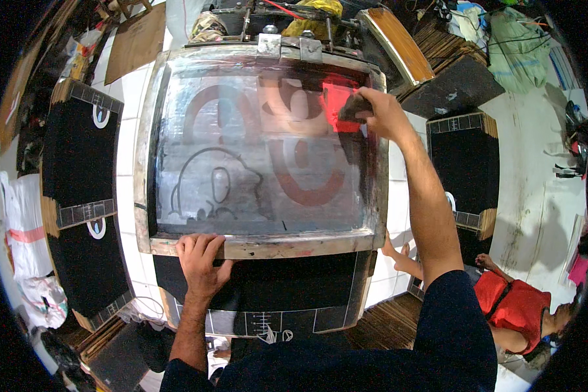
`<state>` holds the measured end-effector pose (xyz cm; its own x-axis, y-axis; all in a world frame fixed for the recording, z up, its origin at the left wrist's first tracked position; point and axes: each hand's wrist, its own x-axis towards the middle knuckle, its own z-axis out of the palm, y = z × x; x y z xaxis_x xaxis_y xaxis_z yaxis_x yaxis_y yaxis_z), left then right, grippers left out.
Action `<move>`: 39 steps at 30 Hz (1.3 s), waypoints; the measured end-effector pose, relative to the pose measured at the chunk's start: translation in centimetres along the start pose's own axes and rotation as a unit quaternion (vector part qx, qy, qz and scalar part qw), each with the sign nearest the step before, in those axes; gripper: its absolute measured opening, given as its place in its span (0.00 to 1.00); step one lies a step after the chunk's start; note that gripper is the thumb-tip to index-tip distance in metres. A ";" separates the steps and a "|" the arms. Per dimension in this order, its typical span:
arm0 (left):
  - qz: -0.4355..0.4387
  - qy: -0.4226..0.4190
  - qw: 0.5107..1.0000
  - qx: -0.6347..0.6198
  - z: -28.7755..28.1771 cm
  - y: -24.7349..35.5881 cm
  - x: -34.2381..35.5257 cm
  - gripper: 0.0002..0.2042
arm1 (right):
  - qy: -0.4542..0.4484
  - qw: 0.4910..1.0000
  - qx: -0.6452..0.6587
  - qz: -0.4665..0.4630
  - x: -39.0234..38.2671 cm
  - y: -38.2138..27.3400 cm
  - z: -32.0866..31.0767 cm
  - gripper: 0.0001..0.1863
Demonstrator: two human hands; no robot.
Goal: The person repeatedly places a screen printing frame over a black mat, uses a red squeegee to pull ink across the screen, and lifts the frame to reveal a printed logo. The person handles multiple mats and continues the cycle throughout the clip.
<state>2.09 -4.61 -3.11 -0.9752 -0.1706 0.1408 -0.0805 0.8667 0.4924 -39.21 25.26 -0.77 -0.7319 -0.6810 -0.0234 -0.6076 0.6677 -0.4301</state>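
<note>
A screen-printing frame point(261, 247) with pale wooden rails lies in front of me, its mesh showing several curved shapes and a rounded cartoon-like outline. My left hand point(204, 263) grips the near rail, left of its middle, fingers over the top. At the far right of the mesh, my right hand point(383, 114) holds a small dark squeegee point(354, 108), mostly covered by the fingers. Bright red ink point(335, 98) lies on the mesh beside the squeegee. Under the frame's near side shows a board with black cloth point(294, 281).
Metal hinge clamps point(270, 47) hold the frame's far rail. Black cloth-covered boards stand at left point(81, 153) and right point(462, 157). A person in a red top point(516, 304) is at the lower right. Stacked brown boards point(447, 49) lie at the far right.
</note>
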 end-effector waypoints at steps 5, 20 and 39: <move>0.005 -0.004 1.000 0.005 -0.3 0.2 0.1 0.23 | 0.016 0.999 -0.026 -0.041 7.6 3.7 -0.7 0.21; 0.023 -0.004 0.999 0.027 -1.6 1.7 0.4 0.22 | 0.246 0.963 0.024 0.111 -17.5 -11.6 5.4 0.20; -0.225 0.294 0.926 -0.067 -9.4 -22.0 -8.7 0.17 | 0.405 0.896 -0.079 0.163 -7.9 -26.6 -23.1 0.30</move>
<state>14.33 -26.63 -7.07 -0.5643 -0.7610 0.3201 -0.3875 0.5865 0.7112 -24.40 19.88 31.71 -0.8242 -0.0429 0.5646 -0.3094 0.8692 -0.3856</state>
